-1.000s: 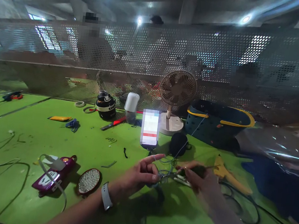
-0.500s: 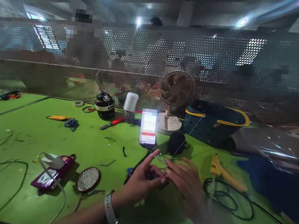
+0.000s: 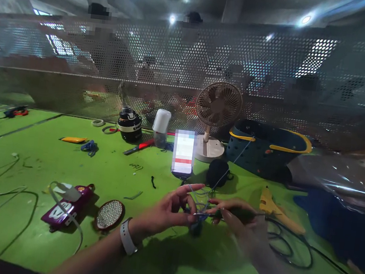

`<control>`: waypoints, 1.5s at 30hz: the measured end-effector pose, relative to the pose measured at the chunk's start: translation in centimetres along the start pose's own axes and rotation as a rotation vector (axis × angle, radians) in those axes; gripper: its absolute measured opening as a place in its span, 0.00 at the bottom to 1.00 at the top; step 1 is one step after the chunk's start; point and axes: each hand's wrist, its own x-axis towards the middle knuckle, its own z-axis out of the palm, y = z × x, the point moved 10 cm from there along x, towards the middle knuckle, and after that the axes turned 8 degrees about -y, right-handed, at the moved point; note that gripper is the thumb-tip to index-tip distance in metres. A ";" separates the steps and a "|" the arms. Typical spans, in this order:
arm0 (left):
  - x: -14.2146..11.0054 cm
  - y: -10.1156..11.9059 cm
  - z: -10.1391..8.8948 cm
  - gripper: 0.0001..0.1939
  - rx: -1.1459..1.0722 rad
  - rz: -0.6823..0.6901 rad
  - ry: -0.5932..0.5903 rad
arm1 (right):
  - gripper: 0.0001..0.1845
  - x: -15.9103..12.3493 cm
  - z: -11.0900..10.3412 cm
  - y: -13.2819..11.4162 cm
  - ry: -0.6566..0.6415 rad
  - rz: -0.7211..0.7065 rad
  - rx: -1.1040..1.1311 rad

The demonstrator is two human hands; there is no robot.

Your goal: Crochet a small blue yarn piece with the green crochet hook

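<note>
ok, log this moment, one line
left hand: holding light-blue yarn | right hand: gripping crochet hook | yarn strand: up to basket rim

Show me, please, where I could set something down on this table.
Bare green tabletop lies between the yellow tool and purple item. It is crowded around the right hand, with the dark ball and glue gun close by.

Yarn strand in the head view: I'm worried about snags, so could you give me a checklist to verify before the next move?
1. Yarn strand lying across the left hand's forefinger: ok.
2. Blue piece pinched in the left hand: ok.
3. Tool held in the right hand: ok.
4. Yarn strand running from the basket toward the hands: ok.
5. Yarn strand free of the dark ball: cannot tell; it crosses in front.
6. Loop caught at the tool's tip: cannot tell; too small.
</note>
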 end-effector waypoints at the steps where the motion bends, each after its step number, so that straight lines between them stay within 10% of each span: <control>1: 0.0 0.1 0.1 0.35 0.011 -0.001 -0.019 | 0.06 0.1 0.2 0.3 -0.013 0.042 0.039; 37: 0.1 0.9 -0.4 0.30 -0.013 0.032 -0.025 | 0.06 0.8 2.4 0.6 -0.144 0.152 0.262; 41: 0.1 1.0 -0.4 0.30 0.006 0.040 -0.027 | 0.03 0.7 1.9 -0.3 -0.126 0.064 0.069; 45: 0.1 0.8 -1.2 0.35 0.029 0.036 0.136 | 0.09 -0.4 2.8 -3.9 -0.134 -0.323 -0.498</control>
